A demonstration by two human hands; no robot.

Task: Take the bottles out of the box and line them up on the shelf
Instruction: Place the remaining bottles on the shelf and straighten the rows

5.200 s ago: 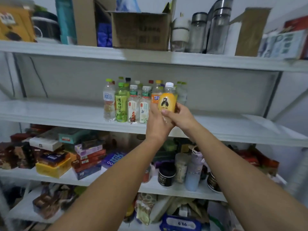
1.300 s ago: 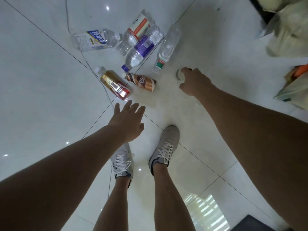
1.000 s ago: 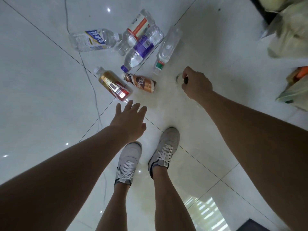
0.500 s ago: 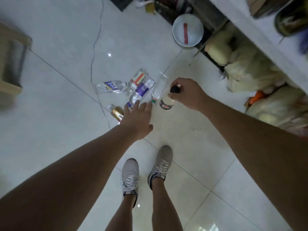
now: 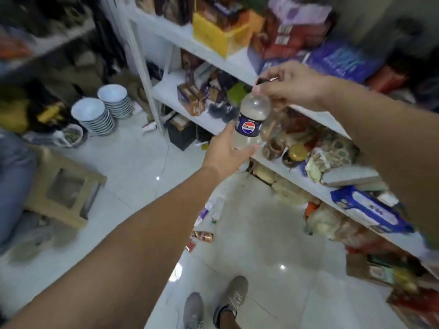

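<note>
1. I'm watching the right hand [image 5: 292, 87]. It pinches the Pepsi bottle [image 5: 250, 117] at the top, with its fingertips closed round the dark cap [image 5: 262, 81] and the neck.
2. The bottle is in the air in front of the shelving rack [image 5: 234, 64] and touches no board. Its long axis is close to upright, cap up and leaning a little to the right toward the pinch. The body hangs below and to the left of that grip.
3. The left hand [image 5: 225, 151] is at the lower end, right up against the base with one digit reaching under it. The blur is heavy, so I cannot tell whether it has closed round the bottle or only props it.
4. As I read it, the right hand is nearer the cap and the left nearer the base. The rack lies beyond and to the right of both hands.
5. In my judgement the bottle has to go up and away from me with the base leading down onto a board. A bottom-hand hold would steady that better than the cap pinch.
6. More bottles [image 5: 215, 208] lie on their sides on the floor below, so the job looks unfinished.
</note>
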